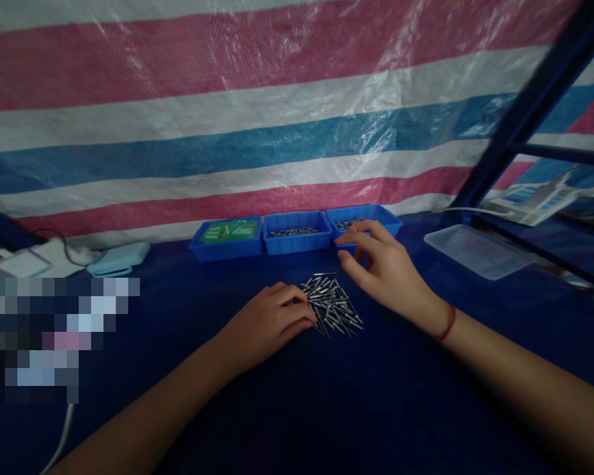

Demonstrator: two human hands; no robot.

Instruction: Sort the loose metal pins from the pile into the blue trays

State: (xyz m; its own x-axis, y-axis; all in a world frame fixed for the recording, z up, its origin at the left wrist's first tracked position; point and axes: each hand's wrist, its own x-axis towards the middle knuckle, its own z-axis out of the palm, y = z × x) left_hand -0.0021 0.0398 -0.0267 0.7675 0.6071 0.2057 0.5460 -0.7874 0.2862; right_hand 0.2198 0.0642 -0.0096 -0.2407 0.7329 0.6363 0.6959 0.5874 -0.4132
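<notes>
A loose pile of thin silver blind rivets (332, 307) lies on the dark blue table surface. At its left edge is my left hand (272, 320), with curled fingers and the thumb and index fingertips against the rivets. Whatever lies between those fingertips is too small to make out. My right hand (383, 267) hovers above and right of the pile, in front of the right blue bin (383, 218). Its thumb and index fingertips are apart, and I see nothing between them. That bin holds more rivets (349, 223), partly hidden by the fingers.
A middle blue bin (297, 245) contains metal pieces; a left blue bin (228, 251) holds green packets (230, 230). A clear plastic lid (478, 251) lies at right, beside a blue metal frame (515, 112). Left are a light-blue case (119, 257) and a white cable (64, 429).
</notes>
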